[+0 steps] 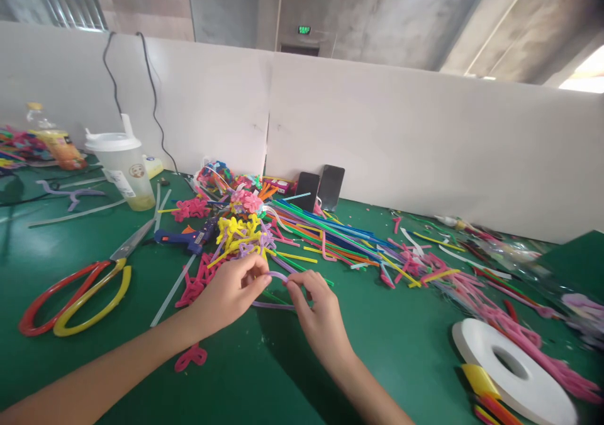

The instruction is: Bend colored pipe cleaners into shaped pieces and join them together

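Light-purple fuzzy pipe cleaner (277,275), arched between two pinches over the green tabletop (226,390).
From my remote view, I am observing the left hand (240,287) pinching one part between thumb and forefinger, the right hand (317,305) pinching close beside it; a short span is showing between them. Just beyond, a heap of yellow and purple fuzzy bent shapes (238,233) is lying beside a blue glue gun (189,239); long multicoloured straight stems (325,224) are fanning rightward. Farther left, large scissors with red and yellow handles (116,264) are lying open, a lidded translucent plastic cup (120,170) standing behind. Two black phones (331,187) are leaning near the white partition (401,142); a wide white tape roll (533,381) is resting near right.
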A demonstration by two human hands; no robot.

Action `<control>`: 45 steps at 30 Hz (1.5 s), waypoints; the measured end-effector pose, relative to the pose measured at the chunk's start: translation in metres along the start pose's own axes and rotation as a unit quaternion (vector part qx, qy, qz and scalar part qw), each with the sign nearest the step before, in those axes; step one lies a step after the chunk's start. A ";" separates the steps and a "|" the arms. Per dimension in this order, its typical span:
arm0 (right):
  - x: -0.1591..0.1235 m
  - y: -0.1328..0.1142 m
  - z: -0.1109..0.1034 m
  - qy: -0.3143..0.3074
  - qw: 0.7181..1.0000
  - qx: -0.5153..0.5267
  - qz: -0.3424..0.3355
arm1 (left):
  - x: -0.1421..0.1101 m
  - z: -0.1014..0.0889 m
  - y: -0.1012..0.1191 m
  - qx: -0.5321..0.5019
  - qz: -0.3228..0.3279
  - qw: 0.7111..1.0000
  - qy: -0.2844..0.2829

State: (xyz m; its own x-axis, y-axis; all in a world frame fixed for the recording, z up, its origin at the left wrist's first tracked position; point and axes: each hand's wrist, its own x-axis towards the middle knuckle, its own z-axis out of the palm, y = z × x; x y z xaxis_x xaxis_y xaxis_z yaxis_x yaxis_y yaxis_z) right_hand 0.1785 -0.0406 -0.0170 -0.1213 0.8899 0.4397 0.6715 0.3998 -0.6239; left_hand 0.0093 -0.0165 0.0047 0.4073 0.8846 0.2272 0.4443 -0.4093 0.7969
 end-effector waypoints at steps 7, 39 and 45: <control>-0.002 -0.003 0.005 -0.081 0.972 0.197 0.095 | 0.004 -0.004 0.001 -0.196 -0.079 0.977 0.026; -0.006 -0.009 0.011 -0.206 0.717 0.612 0.263 | 0.000 0.006 0.006 -0.235 -0.080 0.962 -0.118; -0.010 -0.006 0.017 -0.244 0.650 0.666 0.274 | -0.003 0.006 0.010 -0.230 -0.061 0.964 -0.119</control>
State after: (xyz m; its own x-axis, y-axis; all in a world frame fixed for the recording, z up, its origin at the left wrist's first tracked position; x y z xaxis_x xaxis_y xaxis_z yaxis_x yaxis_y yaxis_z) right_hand 0.1637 -0.0483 -0.0286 -0.5654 0.8132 -0.1383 -0.4767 -0.4589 -0.7497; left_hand 0.0175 -0.0250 0.0085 0.5712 0.8204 0.0252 0.1214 -0.1148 0.9859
